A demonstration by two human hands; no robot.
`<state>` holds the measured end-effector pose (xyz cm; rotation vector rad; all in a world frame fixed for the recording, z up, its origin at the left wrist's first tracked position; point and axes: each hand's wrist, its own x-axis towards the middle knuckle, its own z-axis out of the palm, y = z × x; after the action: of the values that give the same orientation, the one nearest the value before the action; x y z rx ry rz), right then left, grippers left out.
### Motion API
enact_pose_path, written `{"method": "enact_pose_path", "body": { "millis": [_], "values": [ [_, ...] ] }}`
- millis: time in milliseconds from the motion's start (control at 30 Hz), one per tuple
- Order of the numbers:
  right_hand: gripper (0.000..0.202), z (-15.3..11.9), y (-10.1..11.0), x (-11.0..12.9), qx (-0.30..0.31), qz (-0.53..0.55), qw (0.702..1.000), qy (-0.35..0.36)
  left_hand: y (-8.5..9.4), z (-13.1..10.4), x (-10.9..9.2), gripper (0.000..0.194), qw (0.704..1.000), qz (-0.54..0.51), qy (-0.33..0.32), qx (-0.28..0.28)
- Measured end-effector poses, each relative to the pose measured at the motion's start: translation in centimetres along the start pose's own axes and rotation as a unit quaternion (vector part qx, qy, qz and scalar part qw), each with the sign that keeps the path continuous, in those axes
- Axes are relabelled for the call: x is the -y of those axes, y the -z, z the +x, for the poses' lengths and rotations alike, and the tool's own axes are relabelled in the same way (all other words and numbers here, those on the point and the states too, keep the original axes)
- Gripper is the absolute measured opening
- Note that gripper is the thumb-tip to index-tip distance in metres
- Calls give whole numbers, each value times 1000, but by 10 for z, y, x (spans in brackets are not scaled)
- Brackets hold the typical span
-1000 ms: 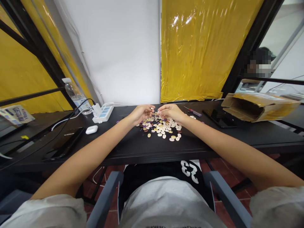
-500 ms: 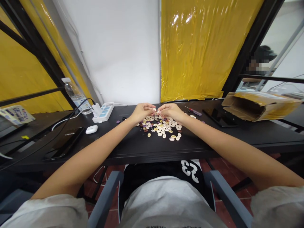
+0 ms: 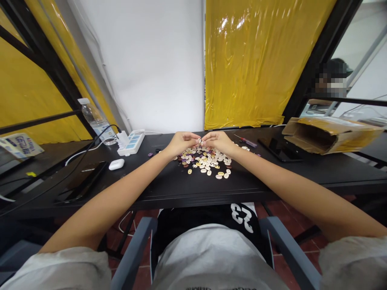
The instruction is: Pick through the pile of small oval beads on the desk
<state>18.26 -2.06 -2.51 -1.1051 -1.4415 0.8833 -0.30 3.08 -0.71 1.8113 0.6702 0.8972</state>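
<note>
My left hand [image 3: 184, 142] and my right hand [image 3: 218, 141] meet over the far side of a loose pile [image 3: 210, 161] of small oval pieces. Between the left thumb and fingers is a small cream piece with dark holes [image 3: 198, 141]. Another small cream piece [image 3: 202, 143] is pinched in the right fingertips, touching or almost touching the first. Whether the two are joined I cannot tell. The pile is mostly cream, with some yellow, purple and brown ovals, many showing two holes. Both hands hide part of its far edge.
To the left are a phone [image 3: 83, 181], a white earbud case [image 3: 116, 164], a white power strip [image 3: 132, 143] and a water bottle [image 3: 95, 119]. A screwdriver [image 3: 248, 141], another phone [image 3: 278, 150] and an open cardboard box [image 3: 332, 133] lie right. Beyond the frame at right is a person [image 3: 332, 78].
The fingertips and the two cream pieces have drawn slightly closer together, the left piece shifting a little right. The pile looks the same.
</note>
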Motion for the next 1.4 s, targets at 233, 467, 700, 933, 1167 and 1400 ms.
{"method": "enact_pose_path", "body": {
  "millis": [233,467,700,933,1167,1400],
  "values": [
    [13,1,0,-1,4,-18,1000,4,-2,-2,-3,17,1000,-1,18,0],
    [17,0,0,-2,6,-54,998,30,-2,-2,-2,16,1000,27,13,-1],
    [24,1,2,-5,14,-58,997,54,0,-4,-4,15,999,36,13,6],
    [31,1,-1,-9,7,-69,995,78,-3,-1,5,11,999,45,13,16],
    [31,-3,4,-4,52,-10,997,57,1,-4,-3,11,999,6,31,25],
    [35,-11,12,9,109,-8,991,75,8,-6,-8,11,994,-48,55,82]
  ]
}}
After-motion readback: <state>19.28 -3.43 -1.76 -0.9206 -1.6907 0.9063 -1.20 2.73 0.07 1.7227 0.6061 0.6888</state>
